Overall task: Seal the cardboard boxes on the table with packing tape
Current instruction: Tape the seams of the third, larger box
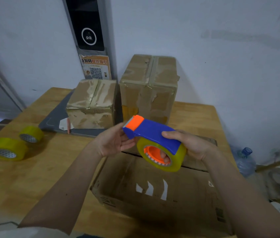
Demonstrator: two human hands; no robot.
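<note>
1. Two spare tape rolls (15, 143) lie near the table's (38, 169) left edge; two taped boxes (122, 93) stand at its back edge.
2. Step in hand, as I judge it: readying the tape dispenser (154, 142) over the unsealed box (161, 191) at the front edge. Next, the tape end must be drawn out and stuck down.
3. Left hand (113, 143): loosely spread, fingertips touching the dispenser's cutter end.
4. Right hand (190, 145): gripping the dispenser, fingers through the roll's core.
</note>
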